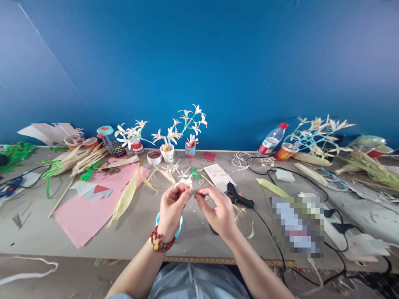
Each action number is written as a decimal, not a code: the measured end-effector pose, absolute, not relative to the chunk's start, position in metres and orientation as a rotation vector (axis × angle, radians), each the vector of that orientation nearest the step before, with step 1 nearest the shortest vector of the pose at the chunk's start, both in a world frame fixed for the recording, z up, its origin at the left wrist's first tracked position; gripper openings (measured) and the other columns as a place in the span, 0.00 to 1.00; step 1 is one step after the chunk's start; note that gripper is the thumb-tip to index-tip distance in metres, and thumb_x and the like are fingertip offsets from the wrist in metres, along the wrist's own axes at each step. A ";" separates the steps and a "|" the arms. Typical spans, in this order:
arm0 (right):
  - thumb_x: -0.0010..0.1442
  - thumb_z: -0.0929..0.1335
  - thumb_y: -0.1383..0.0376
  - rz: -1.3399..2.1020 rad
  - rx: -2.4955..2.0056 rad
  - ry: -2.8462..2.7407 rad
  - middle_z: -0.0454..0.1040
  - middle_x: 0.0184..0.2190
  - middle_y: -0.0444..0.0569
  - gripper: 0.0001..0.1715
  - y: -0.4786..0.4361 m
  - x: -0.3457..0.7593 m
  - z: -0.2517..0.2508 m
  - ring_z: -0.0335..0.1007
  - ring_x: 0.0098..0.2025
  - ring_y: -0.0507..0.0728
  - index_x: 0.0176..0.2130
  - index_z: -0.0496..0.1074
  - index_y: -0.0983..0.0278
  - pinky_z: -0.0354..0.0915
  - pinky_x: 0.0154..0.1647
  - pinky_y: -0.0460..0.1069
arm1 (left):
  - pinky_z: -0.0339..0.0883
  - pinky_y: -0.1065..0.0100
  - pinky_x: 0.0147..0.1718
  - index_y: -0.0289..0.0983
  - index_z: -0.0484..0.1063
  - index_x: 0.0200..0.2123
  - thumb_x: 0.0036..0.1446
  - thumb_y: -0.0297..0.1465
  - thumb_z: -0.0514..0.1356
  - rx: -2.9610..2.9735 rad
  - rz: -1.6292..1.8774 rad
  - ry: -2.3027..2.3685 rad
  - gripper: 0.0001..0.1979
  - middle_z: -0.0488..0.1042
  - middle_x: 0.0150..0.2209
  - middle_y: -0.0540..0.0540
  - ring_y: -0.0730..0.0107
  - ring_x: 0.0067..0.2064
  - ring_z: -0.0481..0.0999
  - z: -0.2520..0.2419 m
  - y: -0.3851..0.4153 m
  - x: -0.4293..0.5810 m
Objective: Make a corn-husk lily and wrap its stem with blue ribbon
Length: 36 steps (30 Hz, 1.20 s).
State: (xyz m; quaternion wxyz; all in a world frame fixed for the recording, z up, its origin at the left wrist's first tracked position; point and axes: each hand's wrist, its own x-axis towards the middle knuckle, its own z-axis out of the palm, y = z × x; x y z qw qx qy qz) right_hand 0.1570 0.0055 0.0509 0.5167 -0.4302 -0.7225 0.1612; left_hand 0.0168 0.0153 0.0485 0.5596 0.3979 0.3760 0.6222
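Observation:
My left hand (174, 203) is closed in a pinch on a small pale craft flower (186, 181), whose petals stick up beyond the fingertips. Close by on the right, my right hand (216, 207) has thumb and forefinger pressed together near the flower's base, at a thin greyish piece too small to name. A light blue ring-shaped thing (180, 227) lies partly hidden under my left wrist. Beyond my fingers, several pale flower pieces (166, 173) and a small green piece (195, 173) lie on the table. A black glue gun (238, 196) rests just right of my right hand.
Pink paper (84, 216) and corn husks (126, 197) lie on the left. Finished flowers stand in a white cup (167, 154) and an orange cup (283, 153). A plastic bottle (272, 140), a pixelated flat object (297, 226), cables and a power strip (338, 232) occupy the right.

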 end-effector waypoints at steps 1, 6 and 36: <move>0.63 0.67 0.68 0.414 -1.029 -1.745 0.78 0.34 0.49 0.04 0.004 0.160 0.049 0.75 0.36 0.57 0.40 0.72 0.61 0.69 0.39 0.50 | 0.45 0.76 0.19 0.35 0.73 0.26 0.51 0.35 0.69 0.942 1.464 0.888 0.11 0.61 0.22 0.55 0.83 0.21 0.50 0.048 0.015 0.017; 0.66 0.65 0.65 0.303 -1.219 -1.775 0.79 0.39 0.52 0.07 -0.005 0.212 0.021 0.76 0.43 0.60 0.40 0.73 0.60 0.70 0.45 0.53 | 0.45 0.76 0.20 0.35 0.73 0.27 0.51 0.33 0.69 0.922 1.436 0.890 0.09 0.61 0.23 0.55 0.83 0.22 0.50 0.040 0.016 0.013; 0.46 0.65 0.72 0.321 -1.722 -2.200 0.71 0.53 0.57 0.17 0.053 0.334 -0.026 0.72 0.46 0.62 0.39 0.68 0.63 0.64 0.45 0.51 | 0.57 0.76 0.23 0.36 0.73 0.26 0.51 0.34 0.69 0.846 1.323 0.875 0.10 0.67 0.25 0.53 0.78 0.25 0.67 0.030 0.017 0.011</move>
